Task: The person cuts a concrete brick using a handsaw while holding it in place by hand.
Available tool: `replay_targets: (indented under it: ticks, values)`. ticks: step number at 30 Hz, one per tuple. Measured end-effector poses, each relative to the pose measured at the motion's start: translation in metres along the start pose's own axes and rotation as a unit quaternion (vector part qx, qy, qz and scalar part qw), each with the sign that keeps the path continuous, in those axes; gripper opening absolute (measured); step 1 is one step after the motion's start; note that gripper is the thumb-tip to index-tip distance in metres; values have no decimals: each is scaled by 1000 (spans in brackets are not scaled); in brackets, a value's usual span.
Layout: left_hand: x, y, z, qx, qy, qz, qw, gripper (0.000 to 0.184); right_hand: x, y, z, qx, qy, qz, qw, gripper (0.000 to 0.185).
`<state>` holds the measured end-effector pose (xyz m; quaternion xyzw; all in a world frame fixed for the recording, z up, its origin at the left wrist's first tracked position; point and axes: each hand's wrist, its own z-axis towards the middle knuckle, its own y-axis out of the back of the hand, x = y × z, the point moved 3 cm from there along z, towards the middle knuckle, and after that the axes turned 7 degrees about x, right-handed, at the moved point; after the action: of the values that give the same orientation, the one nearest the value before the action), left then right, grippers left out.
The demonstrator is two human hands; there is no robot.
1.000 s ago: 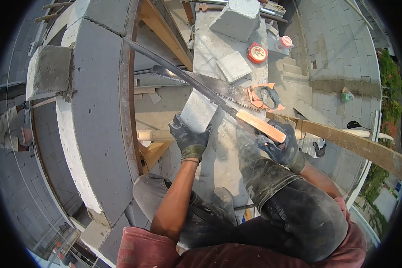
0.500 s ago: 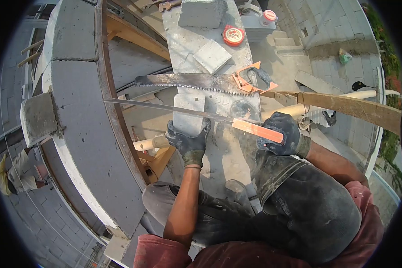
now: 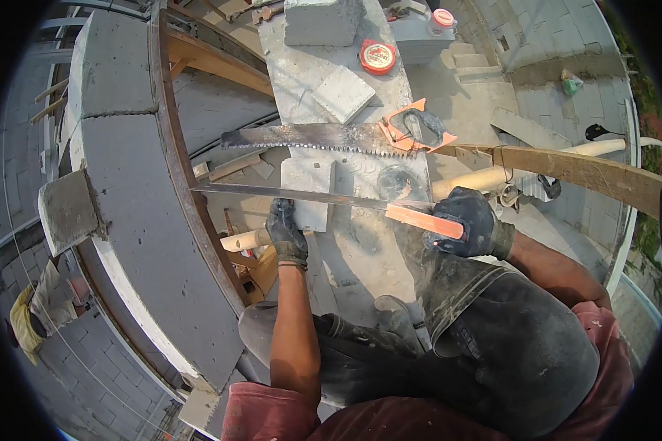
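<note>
My right hand [image 3: 465, 223], in a dark glove, is closed round the orange handle of a handsaw [image 3: 309, 197]. Its long blade points left and crosses over a small grey block [image 3: 307, 176] on the plank. Whether the teeth touch the block cannot be made out. My left hand [image 3: 287, 229], gloved too, grips the block's left edge, its fingers close together and partly hidden near the blade. Beyond the block lies a second handsaw [image 3: 309, 137] with coarse teeth and an orange and black handle.
The dusty plank [image 3: 360, 257] carries a thin block offcut [image 3: 343, 94], a red tape measure [image 3: 377, 56] and a large grey block [image 3: 322, 22]. A block wall [image 3: 136, 191] runs along the left. A wooden beam [image 3: 574, 167] juts out right. A lidded cup [image 3: 440, 22] stands farther back.
My left hand has shifted from the block's near end to its left edge, its thumb leaving the right side. The saw in my right hand has moved slightly, its blade now tilted less.
</note>
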<state>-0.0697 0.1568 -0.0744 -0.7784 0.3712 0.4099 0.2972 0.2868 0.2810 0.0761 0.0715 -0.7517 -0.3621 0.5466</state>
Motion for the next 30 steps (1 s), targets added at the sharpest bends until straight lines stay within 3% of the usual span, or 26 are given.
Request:
replay_targets:
  ticks: [4, 9, 10, 17, 18, 30]
  values:
    - [-13, -9, 9, -53, 35, -47, 997, 34, 0, -2, 5, -33, -9, 0, 999, 23]
    - [-18, -9, 19, -93, 95, -89, 987, 42, 9, 6, 9, -54, -23, 5, 998, 19]
    - [-20, -12, 17, -89, 99, -84, 988, 42, 14, 15, 13, -37, -5, -1, 999, 27]
    - [-14, -3, 16, -63, 79, -56, 993, 44, 23, 25, 13, -12, -16, 21, 1000, 29]
    - [-14, -2, 17, -54, 69, -42, 995, 45, 19, 20, 8, 18, -33, 32, 999, 36]
    - [-27, -11, 14, -58, 91, -35, 994, 45, 21, 20, 9, 14, -7, 9, 1000, 28]
